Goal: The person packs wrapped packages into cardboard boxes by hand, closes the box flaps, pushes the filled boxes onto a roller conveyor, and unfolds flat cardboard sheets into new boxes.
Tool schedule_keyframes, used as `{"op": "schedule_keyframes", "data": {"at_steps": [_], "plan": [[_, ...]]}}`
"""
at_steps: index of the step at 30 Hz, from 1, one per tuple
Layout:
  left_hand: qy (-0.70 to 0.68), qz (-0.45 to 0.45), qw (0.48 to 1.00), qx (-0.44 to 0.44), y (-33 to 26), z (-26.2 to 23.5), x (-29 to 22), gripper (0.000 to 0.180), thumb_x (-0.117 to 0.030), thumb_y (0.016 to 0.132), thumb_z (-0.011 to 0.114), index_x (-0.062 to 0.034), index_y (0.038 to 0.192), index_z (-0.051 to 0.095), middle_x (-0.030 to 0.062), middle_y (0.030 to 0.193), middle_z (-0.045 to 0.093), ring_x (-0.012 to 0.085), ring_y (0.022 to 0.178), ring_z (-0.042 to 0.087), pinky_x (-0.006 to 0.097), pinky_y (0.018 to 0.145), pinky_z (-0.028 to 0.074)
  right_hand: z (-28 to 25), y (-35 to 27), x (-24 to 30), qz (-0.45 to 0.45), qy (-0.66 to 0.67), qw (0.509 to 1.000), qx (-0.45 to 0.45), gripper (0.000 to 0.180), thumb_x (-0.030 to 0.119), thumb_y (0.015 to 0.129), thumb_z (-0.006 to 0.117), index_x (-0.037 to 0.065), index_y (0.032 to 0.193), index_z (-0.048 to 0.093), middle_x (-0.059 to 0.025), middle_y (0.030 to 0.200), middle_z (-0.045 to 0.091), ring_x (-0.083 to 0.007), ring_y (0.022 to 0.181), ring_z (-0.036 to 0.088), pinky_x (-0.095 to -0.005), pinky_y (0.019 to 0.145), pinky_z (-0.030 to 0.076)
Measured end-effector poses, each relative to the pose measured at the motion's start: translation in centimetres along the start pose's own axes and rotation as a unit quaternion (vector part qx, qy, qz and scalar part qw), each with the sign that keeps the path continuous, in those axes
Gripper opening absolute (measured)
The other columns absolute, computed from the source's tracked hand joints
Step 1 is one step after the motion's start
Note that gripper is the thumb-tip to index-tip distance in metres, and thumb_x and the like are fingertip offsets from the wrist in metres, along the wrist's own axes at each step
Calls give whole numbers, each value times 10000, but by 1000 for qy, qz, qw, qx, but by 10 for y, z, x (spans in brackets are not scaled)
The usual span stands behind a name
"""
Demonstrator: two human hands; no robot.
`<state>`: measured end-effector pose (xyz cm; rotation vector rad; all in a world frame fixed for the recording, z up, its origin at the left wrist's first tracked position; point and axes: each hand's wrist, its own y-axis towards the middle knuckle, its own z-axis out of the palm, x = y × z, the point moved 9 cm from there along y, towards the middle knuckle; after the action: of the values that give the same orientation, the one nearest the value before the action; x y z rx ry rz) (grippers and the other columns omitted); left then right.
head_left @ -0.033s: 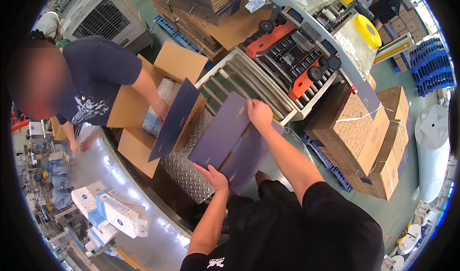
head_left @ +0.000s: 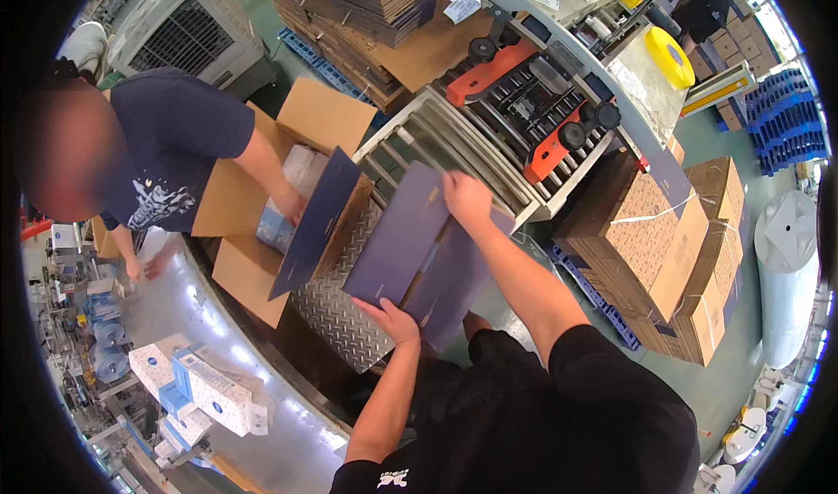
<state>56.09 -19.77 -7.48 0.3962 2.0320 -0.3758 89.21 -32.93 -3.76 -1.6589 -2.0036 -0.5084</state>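
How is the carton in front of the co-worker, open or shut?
Open: the carton has its flaps spread outward, and the co-worker's hand reaches in to the packages inside.

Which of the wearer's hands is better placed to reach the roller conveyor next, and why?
Probably the right hand: it holds the purple cardboard carton close beside the roller conveyor, while the left hand holds the carton farther from it.

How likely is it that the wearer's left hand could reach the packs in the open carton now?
Probably not: the left hand is holding the purple carton, and the raised dark flap of the open carton stands between that hand and the packs.
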Motion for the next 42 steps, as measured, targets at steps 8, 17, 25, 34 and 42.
{"op": "schedule_keyframes", "data": {"at_steps": [8, 17, 25, 34, 42], "plan": [[-72, -39, 996, 39, 67, 113, -85, 797, -283, 1024, 514, 27, 1591, 48, 324, 1639, 45, 450, 1522, 116, 495, 1233, 137, 2, 1, 48, -217, -98, 970, 54, 709, 479, 936, 600, 163, 1540, 402, -151, 1631, 277, -336, 1526, 211, -530, 1237, 155], [122, 101, 986, 41, 102, 181, -119, 775, -290, 1009, 547, 26, 1582, 132, 379, 1598, 82, 524, 1479, 157, 538, 1189, 232, -10, 67, 35, -182, -88, 979, 14, 724, 512, 948, 569, 135, 1543, 399, -159, 1638, 265, -333, 1529, 203, -519, 1241, 149], [63, 169, 979, 98, 127, 295, -203, 803, -251, 987, 597, 16, 1586, 134, 413, 1581, 48, 537, 1471, 167, 527, 1192, 228, -66, 176, -20, -134, -105, 983, -75, 738, 515, 967, 519, 86, 1549, 372, -172, 1622, 305, -322, 1528, 212, -497, 1250, 115], [15, 177, 923, 341, 110, 225, -110, 645, -77, 966, 576, -18, 1544, 295, 213, 1577, 280, 377, 1415, 379, 462, 1155, 344, -148, 27, -266, 54, 36, 985, -159, 494, 187, 772, 726, 57, 1235, 616, -166, 1248, 621, -388, 1192, 568, -527, 1006, 444], [390, -36, 734, 554, 20, -22, 151, 561, -222, 819, 769, 1, 1298, 581, 248, 1295, 538, 413, 1238, 503, 462, 1063, 426, -246, -239, -664, 678, -100, 723, -89, 650, 532, 908, 524, 115, 1404, 575, -181, 1499, 453, -397, 1412, 376, -633, 1106, 334]]}}
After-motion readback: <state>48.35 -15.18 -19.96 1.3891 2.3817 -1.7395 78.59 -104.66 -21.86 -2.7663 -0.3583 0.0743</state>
